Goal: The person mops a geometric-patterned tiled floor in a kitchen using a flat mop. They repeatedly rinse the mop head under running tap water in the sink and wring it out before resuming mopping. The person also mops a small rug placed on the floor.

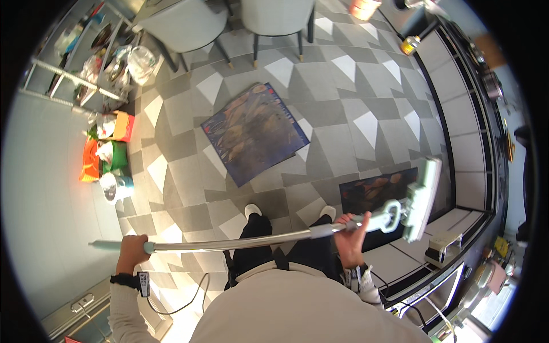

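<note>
A sponge mop with a silver pole and pale green fittings lies level across the front of my body. My left hand is wrapped round the pale green grip at the pole's left end. Close to the head end, my right hand holds the pole just below the pale green pull lever. The wide mop head is raised at the right, over a dark floor mat that it partly covers from view.
A blue printed mat lies askew on the patterned tile floor. Two chairs stand at the far side. Shelves and several bags line the left wall. White cabinets and a counter bound the right, with a yellow-capped bottle beside them.
</note>
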Tool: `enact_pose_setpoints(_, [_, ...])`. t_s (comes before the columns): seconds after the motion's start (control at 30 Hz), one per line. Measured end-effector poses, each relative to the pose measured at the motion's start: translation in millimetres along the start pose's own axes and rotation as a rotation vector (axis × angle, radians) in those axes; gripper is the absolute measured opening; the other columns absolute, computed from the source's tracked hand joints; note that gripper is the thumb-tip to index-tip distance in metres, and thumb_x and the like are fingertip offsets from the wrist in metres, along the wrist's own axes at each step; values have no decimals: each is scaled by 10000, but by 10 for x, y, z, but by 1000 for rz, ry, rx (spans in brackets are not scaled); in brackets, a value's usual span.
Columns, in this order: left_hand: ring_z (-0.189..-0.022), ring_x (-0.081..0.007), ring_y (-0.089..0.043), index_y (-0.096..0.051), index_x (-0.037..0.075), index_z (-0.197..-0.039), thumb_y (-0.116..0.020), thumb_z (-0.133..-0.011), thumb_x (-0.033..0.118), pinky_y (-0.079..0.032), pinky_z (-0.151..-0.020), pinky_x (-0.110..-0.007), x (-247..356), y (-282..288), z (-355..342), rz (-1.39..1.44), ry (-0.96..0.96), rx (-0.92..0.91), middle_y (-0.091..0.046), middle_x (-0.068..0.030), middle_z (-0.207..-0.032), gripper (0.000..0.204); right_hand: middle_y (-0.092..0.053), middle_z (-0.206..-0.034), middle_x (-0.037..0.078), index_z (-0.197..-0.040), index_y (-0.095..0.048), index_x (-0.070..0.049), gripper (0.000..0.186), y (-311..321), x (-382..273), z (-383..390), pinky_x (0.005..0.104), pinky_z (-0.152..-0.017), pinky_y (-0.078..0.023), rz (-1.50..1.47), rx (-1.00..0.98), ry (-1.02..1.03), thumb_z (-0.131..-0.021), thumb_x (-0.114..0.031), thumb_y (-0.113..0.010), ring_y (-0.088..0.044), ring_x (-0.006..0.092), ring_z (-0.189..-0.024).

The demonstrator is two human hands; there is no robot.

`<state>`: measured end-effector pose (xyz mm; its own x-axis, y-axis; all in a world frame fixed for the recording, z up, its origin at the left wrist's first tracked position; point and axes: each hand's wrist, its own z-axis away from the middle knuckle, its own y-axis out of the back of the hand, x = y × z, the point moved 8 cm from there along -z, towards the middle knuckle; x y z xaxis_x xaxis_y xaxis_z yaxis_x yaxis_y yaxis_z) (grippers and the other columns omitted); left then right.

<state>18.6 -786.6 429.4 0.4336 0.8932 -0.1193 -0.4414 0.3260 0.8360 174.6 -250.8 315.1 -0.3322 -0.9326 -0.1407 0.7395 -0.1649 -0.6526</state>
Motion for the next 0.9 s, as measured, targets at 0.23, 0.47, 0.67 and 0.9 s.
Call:
enact_pose_setpoints(0.23, [-583,-318,-581,-585,103,-617,-628,-584,237,-463,-557,-413,-836,-710,993,89,260,-167,-572,-130,-571,145,-464,-711,58,-820,-440,-88,329,133,1904,-1283,315,-613,-443,313,125,-283,-773,-351,-633,-498,185,-660])
enact_pose_setpoints(0.47, [-602,-341,-578,-570,61,-666,-631,-610,216,-469,-572,-430,-761,-904,751,298,430,-225,-573,-151,-597,176,-484,-797,114,-902,-419,-59,237,138,3157,-2782,353,-649,-463,360,47,-497,-784,-175,-589,-523,253,-718])
enact_pose_setpoints(0.67, [-626,-357,-580,-554,49,-670,-617,-619,203,-467,-595,-449,-848,-892,-208,342,416,-244,-580,-176,-616,174,-527,-871,126,-1025,-433,-30,370,137,3885,-3508,375,-726,-455,553,185,-453,-770,-248,-588,-528,262,-784])
enact_pose_setpoints(0.9, [-684,-325,-595,-561,52,-737,-614,-644,188,-476,-622,-417,-1431,-1045,-1426,268,376,-313,-596,-163,-690,173,-555,-1015,117,-1020,-500,-45,252,-40,4057,-3337,343,-766,-464,827,163,-508,-816,-181,-558,-553,236,-916])
